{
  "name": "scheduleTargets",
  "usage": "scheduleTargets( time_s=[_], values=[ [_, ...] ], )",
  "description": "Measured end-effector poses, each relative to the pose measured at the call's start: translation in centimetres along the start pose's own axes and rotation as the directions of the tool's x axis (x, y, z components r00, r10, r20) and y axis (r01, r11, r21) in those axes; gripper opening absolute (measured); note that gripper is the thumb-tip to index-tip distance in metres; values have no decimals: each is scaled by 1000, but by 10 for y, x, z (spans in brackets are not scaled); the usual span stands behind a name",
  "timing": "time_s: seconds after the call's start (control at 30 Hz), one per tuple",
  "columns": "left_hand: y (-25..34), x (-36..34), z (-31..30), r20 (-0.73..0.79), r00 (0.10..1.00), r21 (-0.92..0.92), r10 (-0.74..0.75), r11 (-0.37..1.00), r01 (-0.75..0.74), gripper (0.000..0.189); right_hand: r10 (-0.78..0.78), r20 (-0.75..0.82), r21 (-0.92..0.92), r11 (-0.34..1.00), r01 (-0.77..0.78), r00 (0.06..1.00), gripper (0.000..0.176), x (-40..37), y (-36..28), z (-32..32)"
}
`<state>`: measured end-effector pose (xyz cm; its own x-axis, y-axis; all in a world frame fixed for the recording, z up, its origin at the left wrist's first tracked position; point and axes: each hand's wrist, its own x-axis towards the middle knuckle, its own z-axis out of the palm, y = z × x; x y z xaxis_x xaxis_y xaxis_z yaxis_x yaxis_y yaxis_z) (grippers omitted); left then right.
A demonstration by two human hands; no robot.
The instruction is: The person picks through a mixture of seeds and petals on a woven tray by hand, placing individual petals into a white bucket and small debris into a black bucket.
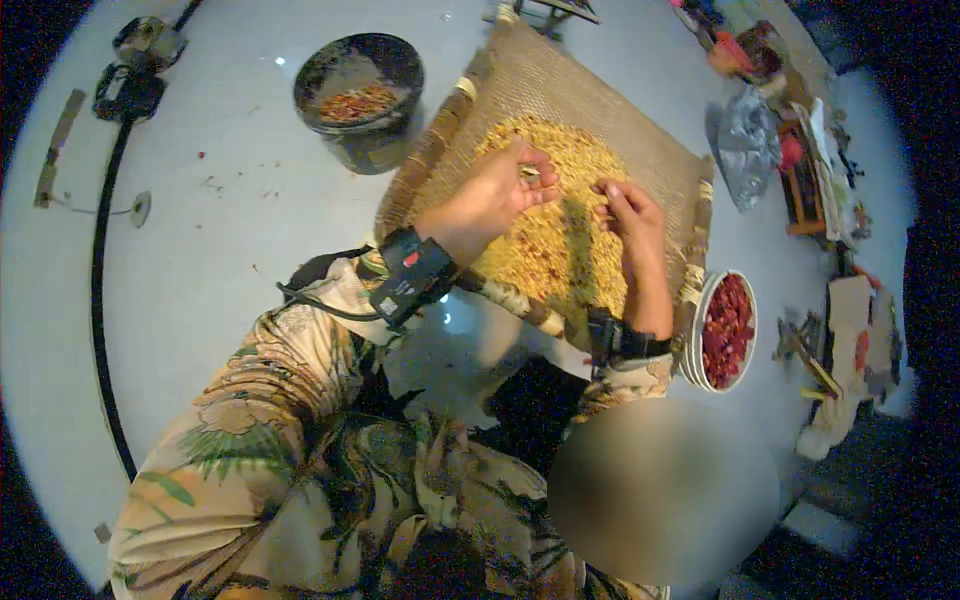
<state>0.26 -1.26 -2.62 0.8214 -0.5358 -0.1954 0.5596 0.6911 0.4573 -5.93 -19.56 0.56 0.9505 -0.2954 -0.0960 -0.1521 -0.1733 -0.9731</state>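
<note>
A woven tray [560, 75] with a wooden frame lies in front of me, spread with small yellow grains [530, 255] mixed with reddish bits. My left hand [508, 188] is over the grains, palm up, its fingers curled around something small that I cannot make out. To its right, my right hand [632, 212] hangs above the same grains with thumb and fingers drawn together. Whatever its fingertips hold is too small to tell. A dark band runs through the grains between the hands, toward the tray's near edge.
Beyond the tray's left side stands a black bucket [365, 150] with reddish-orange bits inside. A white bucket [693, 350] of dried red pieces sits against the right side. Farther right are a clear plastic bag [748, 150] and clutter. A black pole [103, 240] stretches along the left.
</note>
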Motion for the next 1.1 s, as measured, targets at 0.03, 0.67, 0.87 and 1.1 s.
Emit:
scheduleTargets(
  time_s=[0.03, 0.67, 0.87, 1.1],
  values=[
    [9, -4, 4, -101, 995, -4, -15, 1000, 14, 22, 11, 1, -5, 1000, -11, 1000, 23, -1, -1, 0],
    [231, 49, -172, -606, 647, 658, 463, 749, 81, 47, 39, -34, 64, 997, -37, 999, 21, 10, 15, -17],
    [186, 13, -181, -480, 760, 663, 437, 749, -12, 42, 45, -33, 34, 998, -44, 998, 20, 7, 18, -14],
    [156, -12, -97, -302, 898, 606, 319, 791, -77, 35, 18, -54, -91, 996, -23, 998, 19, -1, 32, -17]
  ],
)
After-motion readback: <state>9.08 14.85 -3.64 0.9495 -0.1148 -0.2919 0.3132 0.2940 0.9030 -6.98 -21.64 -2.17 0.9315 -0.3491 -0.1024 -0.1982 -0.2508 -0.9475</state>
